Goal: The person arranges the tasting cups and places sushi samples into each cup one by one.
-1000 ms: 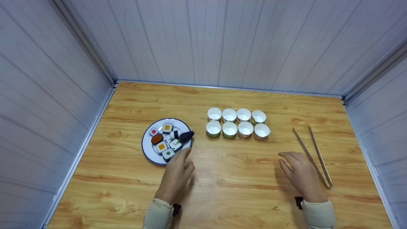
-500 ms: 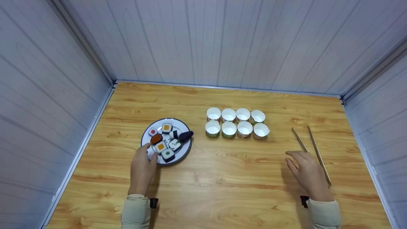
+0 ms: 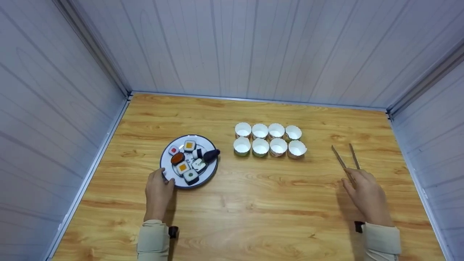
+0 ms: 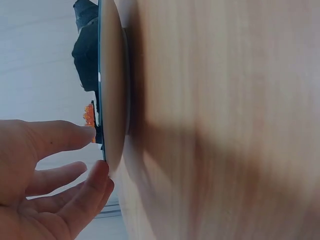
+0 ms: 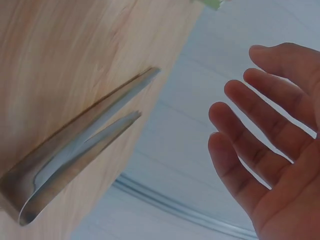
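Two rows of paper cups (image 3: 260,146) stand toward the back edge of the table (image 3: 253,221), between the plate (image 3: 208,174), loaded with sushi pieces (image 3: 190,175), on the left and the tongs (image 5: 62,145) near the right edge. The left grip (image 3: 158,189) pinches the plate's rim, thumb uppermost. The right grip (image 3: 368,194) is loosely spread above the tongs, palm down, fingers slightly bent.

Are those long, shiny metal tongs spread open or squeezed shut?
Spread open: the long metal tongs show a clear gap between their tips in the right wrist view.
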The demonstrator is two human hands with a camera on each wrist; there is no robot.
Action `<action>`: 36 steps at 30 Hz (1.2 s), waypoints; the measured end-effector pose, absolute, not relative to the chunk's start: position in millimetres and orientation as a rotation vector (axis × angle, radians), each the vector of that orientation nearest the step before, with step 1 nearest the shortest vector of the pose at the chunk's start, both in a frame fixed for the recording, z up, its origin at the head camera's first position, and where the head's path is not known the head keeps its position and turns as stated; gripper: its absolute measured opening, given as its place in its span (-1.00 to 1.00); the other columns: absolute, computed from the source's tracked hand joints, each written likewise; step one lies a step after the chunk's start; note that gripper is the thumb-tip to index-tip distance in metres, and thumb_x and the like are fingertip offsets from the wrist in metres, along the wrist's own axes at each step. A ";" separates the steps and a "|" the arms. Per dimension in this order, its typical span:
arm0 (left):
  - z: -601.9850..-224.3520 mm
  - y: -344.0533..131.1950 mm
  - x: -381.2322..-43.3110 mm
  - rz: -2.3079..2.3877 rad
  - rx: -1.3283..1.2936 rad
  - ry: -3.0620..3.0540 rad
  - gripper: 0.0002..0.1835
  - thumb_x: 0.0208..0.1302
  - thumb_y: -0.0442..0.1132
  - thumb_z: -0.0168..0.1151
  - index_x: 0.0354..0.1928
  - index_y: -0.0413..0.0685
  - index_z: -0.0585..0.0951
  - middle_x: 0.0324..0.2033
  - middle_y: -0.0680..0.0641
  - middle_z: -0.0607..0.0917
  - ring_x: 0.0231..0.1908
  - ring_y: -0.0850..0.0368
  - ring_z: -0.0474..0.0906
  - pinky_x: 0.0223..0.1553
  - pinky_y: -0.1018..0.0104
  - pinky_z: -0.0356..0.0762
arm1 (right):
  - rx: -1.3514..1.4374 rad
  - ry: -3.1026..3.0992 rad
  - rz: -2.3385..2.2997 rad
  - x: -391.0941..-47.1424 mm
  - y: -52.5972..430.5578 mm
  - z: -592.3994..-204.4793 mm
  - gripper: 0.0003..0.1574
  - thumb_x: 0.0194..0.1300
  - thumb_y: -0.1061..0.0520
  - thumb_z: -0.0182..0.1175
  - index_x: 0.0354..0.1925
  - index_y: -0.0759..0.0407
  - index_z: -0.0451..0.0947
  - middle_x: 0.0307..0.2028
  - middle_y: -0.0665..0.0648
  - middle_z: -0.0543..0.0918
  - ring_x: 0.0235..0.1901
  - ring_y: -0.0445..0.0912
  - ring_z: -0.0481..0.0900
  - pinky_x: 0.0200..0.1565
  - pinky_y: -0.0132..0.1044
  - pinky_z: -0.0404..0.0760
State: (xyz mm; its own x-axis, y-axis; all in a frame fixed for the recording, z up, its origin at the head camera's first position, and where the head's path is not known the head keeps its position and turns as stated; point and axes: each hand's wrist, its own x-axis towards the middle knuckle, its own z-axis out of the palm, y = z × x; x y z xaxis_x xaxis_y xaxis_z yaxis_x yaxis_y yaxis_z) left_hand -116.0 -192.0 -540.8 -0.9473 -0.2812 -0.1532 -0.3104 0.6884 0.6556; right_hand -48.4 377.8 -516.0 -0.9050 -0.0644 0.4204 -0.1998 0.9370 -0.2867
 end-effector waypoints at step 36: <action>-547.1 -202.0 -120.2 1.302 -0.619 2.655 -0.43 0.39 -0.37 0.22 0.39 -0.35 0.34 0.19 -0.35 0.53 0.15 -0.17 0.51 0.14 0.03 0.53 | -0.366 -3.197 0.665 -64.8 431.4 -544.3 -0.53 0.39 0.06 0.19 -0.20 0.54 0.42 -0.23 0.55 0.43 -0.42 0.18 0.44 -0.48 -0.02 0.48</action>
State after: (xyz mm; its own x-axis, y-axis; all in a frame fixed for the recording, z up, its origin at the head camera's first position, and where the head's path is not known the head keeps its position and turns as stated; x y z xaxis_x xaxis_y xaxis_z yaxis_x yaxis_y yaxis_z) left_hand -120.2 -202.0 -547.1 -0.9090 -0.3073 -0.2817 -0.4109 0.5464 0.7298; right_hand -64.8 431.4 -544.3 -0.9648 0.1865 -0.1852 0.2449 0.8938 -0.3757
